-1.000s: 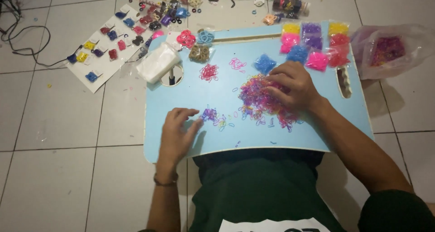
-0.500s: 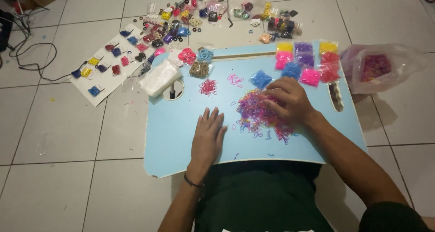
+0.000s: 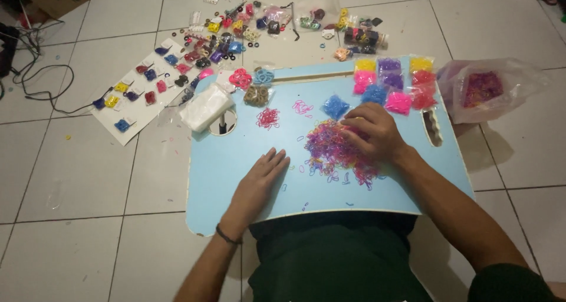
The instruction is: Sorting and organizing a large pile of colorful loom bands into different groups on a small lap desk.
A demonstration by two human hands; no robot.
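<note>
Blue surface: a light blue lap table (image 3: 236,178) lies across the person's knees on a white tiled floor (image 3: 76,184).
Main pile: a loose heap of tiny rubber bands (image 3: 330,149), mostly pink, purple and blue, sits at the middle of the surface, with stray bands scattered around its lower edge.
Right hand: the right hand (image 3: 374,131) rests on the upper right of the heap, fingers curled down into the bands; whether it has pinched any cannot be told from here.
Left hand: the left hand (image 3: 259,181) lies flat and spread on the bare surface just left of the heap, holding nothing, with a dark band on the wrist.
Sorted groups: a small pink cluster (image 3: 268,118) and a blue cluster (image 3: 336,106) lie apart above the heap; filled packets (image 3: 389,81) in yellow, purple, pink, red and blue line the far right edge.
Elsewhere: a clear bag of mixed bands (image 3: 483,90) sits on the floor to the right, and a white card with small coloured items (image 3: 132,96) to the left.
Doing it well: as I judge it, spreading the heap thin and lifting one colour at a time with fingertips would work best, while the flat hand steadies the surface and keeps strays from rolling off the near edge.
</note>
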